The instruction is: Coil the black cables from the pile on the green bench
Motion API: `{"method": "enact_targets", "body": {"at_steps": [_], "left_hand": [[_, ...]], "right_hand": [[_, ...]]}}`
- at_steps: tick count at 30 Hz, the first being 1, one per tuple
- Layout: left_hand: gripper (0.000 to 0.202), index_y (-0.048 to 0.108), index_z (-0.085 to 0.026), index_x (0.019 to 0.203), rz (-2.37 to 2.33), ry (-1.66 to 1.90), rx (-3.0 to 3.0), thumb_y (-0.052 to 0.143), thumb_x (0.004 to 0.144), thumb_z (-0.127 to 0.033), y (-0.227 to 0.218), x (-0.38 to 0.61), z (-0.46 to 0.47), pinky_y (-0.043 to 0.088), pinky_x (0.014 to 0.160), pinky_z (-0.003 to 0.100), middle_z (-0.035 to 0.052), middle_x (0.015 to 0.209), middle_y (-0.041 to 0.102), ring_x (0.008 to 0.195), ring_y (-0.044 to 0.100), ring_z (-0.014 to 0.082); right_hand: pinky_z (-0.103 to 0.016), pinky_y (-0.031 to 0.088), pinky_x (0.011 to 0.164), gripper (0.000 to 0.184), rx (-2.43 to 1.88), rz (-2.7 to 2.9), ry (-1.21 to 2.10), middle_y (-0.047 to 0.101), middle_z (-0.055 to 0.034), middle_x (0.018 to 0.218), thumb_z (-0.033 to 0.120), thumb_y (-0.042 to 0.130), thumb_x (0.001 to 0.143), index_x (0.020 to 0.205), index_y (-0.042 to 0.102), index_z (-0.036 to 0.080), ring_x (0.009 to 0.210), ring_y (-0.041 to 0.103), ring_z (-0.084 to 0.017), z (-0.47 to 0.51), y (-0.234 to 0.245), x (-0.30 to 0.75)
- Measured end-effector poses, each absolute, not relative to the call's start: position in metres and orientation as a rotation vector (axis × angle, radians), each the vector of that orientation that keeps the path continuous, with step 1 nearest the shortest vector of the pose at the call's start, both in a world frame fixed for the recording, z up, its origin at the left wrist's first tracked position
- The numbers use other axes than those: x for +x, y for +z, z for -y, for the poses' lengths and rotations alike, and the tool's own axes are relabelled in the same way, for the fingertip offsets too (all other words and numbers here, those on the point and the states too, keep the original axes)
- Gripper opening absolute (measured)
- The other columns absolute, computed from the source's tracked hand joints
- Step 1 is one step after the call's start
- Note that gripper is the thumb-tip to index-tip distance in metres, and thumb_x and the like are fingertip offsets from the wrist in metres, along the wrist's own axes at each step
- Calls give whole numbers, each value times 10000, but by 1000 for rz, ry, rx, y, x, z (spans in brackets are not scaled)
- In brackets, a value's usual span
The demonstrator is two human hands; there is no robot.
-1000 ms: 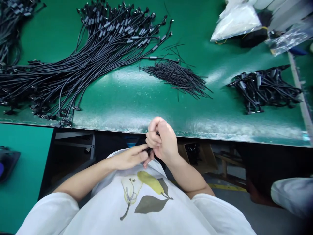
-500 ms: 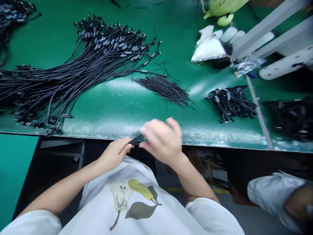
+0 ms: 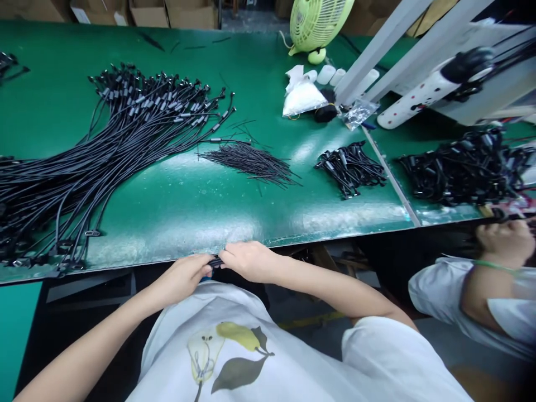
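At the front edge of the green table, my left hand (image 3: 184, 278) is closed around a folded black cable (image 3: 215, 262). From the other side, my right hand (image 3: 247, 260) grips the same cable with bent fingers. Only a short dark piece shows between the two hands; the rest is hidden by them. Beyond my hands lies a pile of thin black ties (image 3: 251, 163). To its left spreads a large bunch of loose black cables (image 3: 121, 145) with grey sleeves near their ends. Several bundled cables (image 3: 352, 167) sit to the right.
A green fan (image 3: 320, 25), a white plastic bag (image 3: 304, 96) and grey posts (image 3: 377, 53) stand at the back of the table (image 3: 159, 234). Past a seam lies a larger cable heap (image 3: 460, 167). A co-worker's hand (image 3: 506, 243) is at far right.
My right hand, raised with fingers apart and blurred before, has come down onto the cable beside my left hand. The view has tilted up and turned right, bringing in the co-worker's hand.
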State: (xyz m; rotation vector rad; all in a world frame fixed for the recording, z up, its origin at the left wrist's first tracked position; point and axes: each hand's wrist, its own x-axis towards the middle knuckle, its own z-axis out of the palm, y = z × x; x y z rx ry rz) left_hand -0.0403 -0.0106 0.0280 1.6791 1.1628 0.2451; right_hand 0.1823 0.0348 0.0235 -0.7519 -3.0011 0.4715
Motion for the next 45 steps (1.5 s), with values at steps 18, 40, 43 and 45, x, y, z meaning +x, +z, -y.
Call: {"method": "enact_targets", "body": {"at_steps": [18,40,43,45], "left_hand": [[309,576,-207,829,-1006,263,1959,355,961,-378,28,0,16,380,734,312,34,793,608,763,533,199],[330,610,-155,874,-1102,1056,868,572,852,-483,4,-50,-4,320,605,257,-31,618,422,602,379,120],[428,593,-145,1155,-1013,1084,790,582,856,-451,6,-39,-3,306,589,254,-44,621,400,583,353,111],[465,579,-132,1212,-984,1124,793,565,871,-447,2,-35,-2,322,603,253,-41,632,406,591,362,109]], "right_hand": [[-272,419,604,340,-1043,2901,632,649,-72,786,336,381,994,897,631,128,685,589,-168,9,39,210],[-296,403,792,267,-1691,2041,112,617,-115,956,221,359,950,1010,601,126,842,544,-188,-125,16,215],[-267,426,772,233,-1354,2085,540,633,-55,922,298,423,960,972,623,180,836,573,-155,-75,14,171],[-263,431,738,212,-1171,2081,792,622,-35,870,309,458,954,946,631,187,789,569,-141,-44,12,149]]}}
